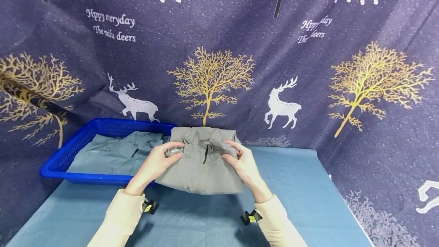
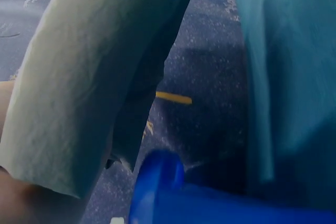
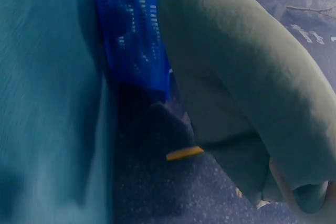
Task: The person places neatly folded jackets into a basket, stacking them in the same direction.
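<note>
A folded grey-beige jacket (image 1: pixel 200 174) with a collar and a short dark zip is held up above the table, its lower edge off the surface. My left hand (image 1: pixel 160 161) pinches its left side near the collar, thumb in front. On the other side my right hand (image 1: pixel 244 163) grips the cloth beside the collar in the same way. The jacket's folded body fills much of the left wrist view (image 2: pixel 89 77) and the right wrist view (image 3: pixel 252 72). Both hands are mostly hidden by cloth in the wrist views.
At the left stands a blue plastic basket (image 1: pixel 99 178) with a folded grey-green jacket (image 1: pixel 106 155) in it. The held jacket overlaps the basket's right end. A blue cloth covers the table (image 1: pixel 291 186). Behind hangs a dark curtain (image 1: pixel 233 22) printed with deer and trees.
</note>
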Motion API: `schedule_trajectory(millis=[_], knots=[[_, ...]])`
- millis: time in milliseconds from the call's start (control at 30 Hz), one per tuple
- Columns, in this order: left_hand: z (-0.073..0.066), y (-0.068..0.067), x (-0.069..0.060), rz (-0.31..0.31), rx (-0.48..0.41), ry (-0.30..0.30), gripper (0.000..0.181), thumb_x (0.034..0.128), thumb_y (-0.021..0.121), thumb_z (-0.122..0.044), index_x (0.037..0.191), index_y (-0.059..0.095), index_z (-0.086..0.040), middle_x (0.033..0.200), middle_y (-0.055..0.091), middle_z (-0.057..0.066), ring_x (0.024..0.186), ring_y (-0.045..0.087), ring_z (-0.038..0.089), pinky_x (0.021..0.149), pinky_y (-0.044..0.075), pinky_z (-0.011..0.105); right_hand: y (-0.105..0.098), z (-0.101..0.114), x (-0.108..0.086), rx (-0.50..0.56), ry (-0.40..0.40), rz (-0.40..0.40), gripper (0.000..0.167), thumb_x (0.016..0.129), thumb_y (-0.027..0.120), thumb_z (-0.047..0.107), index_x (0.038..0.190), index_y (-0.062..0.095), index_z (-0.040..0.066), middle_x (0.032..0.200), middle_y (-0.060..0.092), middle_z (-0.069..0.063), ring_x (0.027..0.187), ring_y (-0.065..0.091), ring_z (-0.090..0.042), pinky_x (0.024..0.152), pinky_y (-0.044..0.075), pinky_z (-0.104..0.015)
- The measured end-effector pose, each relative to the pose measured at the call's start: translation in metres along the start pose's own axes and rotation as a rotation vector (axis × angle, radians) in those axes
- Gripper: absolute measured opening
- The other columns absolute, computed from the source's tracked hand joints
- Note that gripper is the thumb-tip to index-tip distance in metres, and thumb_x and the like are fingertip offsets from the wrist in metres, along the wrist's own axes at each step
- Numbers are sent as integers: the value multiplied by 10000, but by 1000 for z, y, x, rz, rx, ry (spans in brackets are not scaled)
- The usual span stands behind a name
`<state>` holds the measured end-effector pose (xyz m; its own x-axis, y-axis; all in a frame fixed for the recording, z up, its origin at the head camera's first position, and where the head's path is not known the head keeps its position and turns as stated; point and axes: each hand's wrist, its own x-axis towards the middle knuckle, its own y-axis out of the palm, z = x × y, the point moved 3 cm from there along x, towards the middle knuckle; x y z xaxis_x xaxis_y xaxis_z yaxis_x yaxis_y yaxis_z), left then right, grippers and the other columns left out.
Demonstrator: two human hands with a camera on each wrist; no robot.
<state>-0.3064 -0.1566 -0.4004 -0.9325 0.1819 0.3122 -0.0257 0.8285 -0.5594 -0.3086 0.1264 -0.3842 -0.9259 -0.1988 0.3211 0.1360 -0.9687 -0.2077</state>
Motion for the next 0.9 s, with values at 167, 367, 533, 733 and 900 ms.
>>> schedule_trajectory(millis=[167, 367, 533, 733, 900], knots=[[7, -10, -5, 7, -4, -20, 378, 937, 672, -368, 1285, 645, -223, 1302, 609, 55, 742, 567, 194, 710, 469, 374, 12, 25, -3, -63, -8, 46, 433, 885, 696, 0, 1309, 606, -6, 578, 325, 27, 499, 285, -63, 496, 295, -200], [16, -25, -11, 4, 22, -36, 417, 933, 662, -416, 1296, 637, -213, 1295, 609, 84, 678, 547, 171, 661, 464, 356, 29, 38, -2, -65, -21, 77, 433, 886, 676, -9, 1311, 592, -32, 593, 294, 10, 503, 256, -73, 498, 280, -207], [22, -38, -16, -3, 71, -50, 430, 936, 649, -439, 1300, 634, -210, 1323, 591, 106, 793, 568, 202, 707, 457, 364, 42, 40, 3, -62, -53, 107, 419, 888, 662, -27, 1302, 597, -35, 624, 431, 7, 533, 320, -65, 519, 310, -211], [28, -52, -19, -10, 96, -55, 443, 939, 644, -437, 1311, 625, -197, 1241, 635, 107, 689, 529, 201, 648, 441, 344, 57, 43, 7, -34, -66, 129, 412, 889, 644, -44, 1298, 592, -48, 628, 526, -59, 515, 331, -51, 512, 324, -216], [37, -66, -25, -4, 116, -75, 479, 942, 624, -467, 1341, 599, -202, 1332, 572, 126, 831, 557, 233, 681, 451, 349, 72, 40, 12, -31, -75, 144, 407, 900, 645, -26, 1305, 600, -11, 593, 505, -42, 489, 327, -54, 501, 329, -222]])
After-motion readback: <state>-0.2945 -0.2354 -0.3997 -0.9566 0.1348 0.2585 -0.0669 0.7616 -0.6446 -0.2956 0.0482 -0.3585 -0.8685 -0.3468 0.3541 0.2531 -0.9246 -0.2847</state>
